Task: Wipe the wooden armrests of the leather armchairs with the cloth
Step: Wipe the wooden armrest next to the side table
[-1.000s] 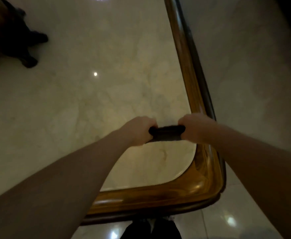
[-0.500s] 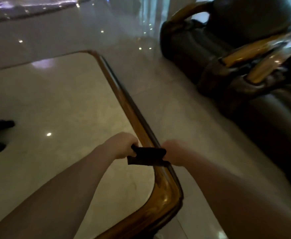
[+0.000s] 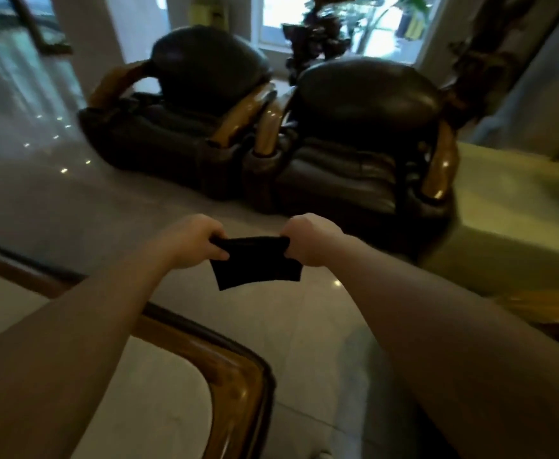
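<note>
Head view: cloth (image 3: 256, 261) stretched sideways between left hand (image 3: 190, 241) and right hand (image 3: 311, 240).

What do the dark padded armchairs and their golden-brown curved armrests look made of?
Dark padded armchairs: probably leather, given the smooth puffy cushions with a dull sheen. Golden-brown curved armrests: seemingly varnished wood, with warm amber colour and bright glossy highlights. Motion blur hides any grain.
</note>
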